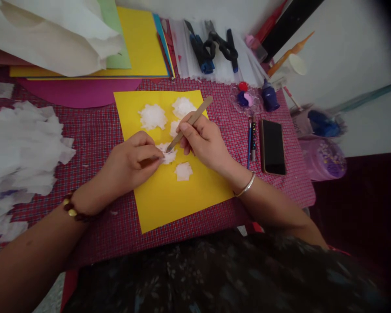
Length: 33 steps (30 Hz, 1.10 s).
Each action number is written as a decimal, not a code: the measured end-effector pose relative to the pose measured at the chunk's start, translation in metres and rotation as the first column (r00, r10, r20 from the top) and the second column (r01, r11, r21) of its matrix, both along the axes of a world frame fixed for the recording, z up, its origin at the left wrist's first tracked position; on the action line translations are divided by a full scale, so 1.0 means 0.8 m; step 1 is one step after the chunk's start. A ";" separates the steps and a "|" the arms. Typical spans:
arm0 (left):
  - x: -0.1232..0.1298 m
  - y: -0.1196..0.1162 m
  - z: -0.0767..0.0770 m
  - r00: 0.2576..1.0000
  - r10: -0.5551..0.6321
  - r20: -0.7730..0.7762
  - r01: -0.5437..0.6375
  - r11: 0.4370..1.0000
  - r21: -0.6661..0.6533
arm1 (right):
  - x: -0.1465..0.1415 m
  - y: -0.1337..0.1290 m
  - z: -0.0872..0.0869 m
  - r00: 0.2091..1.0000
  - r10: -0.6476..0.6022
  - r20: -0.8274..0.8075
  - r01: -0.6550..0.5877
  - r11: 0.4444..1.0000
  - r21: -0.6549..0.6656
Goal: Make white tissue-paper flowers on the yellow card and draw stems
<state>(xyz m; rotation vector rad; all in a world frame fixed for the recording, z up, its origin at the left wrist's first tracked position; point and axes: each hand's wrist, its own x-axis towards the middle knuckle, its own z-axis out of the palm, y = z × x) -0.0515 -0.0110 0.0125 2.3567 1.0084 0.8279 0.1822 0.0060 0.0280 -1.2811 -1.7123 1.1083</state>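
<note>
My right hand (203, 137) holds a wooden craft stick (198, 111) like a pen, slanting down to the left. Its lower tip touches a small white paper tuft (169, 155) on a yellow sheet (159, 200). At the same tuft, my left hand (132, 161) is closed in a pinch; what lies between the fingertips is too small to make out. More white paper tufts sit on the sheet: a large ruffled one (153, 116) at upper left, another (183, 107) at upper right, partly behind the stick, and a small one (183, 171) below.
Torn white paper pieces (22, 148) are heaped at left on the checkered cloth (94, 126). Coloured sheets (143, 43) lie at the back beside scissors (220, 43). To the right are a paint dish (246, 99), a purple bottle (270, 95), brushes (249, 143) and a phone (273, 147).
</note>
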 end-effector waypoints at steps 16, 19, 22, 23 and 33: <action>0.006 -0.003 0.011 0.993 0.021 -0.113 -0.028 0.998 -0.054 | 0.009 -0.002 0.024 0.986 -0.115 -0.122 0.124 0.990 0.066; 0.003 -0.004 0.011 0.993 0.000 -0.120 0.002 1.000 0.015 | 0.017 -0.005 0.032 0.957 -0.148 -0.249 0.171 0.983 0.072; 0.001 -0.006 0.009 0.990 -0.023 -0.138 0.031 0.998 0.055 | 0.022 -0.011 0.026 0.957 -0.079 -0.281 0.096 0.994 0.045; 0.001 -0.007 0.008 0.988 -0.022 -0.151 0.030 0.998 0.051 | 0.023 -0.013 0.023 0.966 -0.064 -0.252 0.075 0.997 0.035; -0.002 -0.008 0.011 0.985 -0.046 -0.163 0.067 0.990 0.121 | 0.029 -0.014 0.005 0.995 0.053 -0.088 -0.050 0.998 0.040</action>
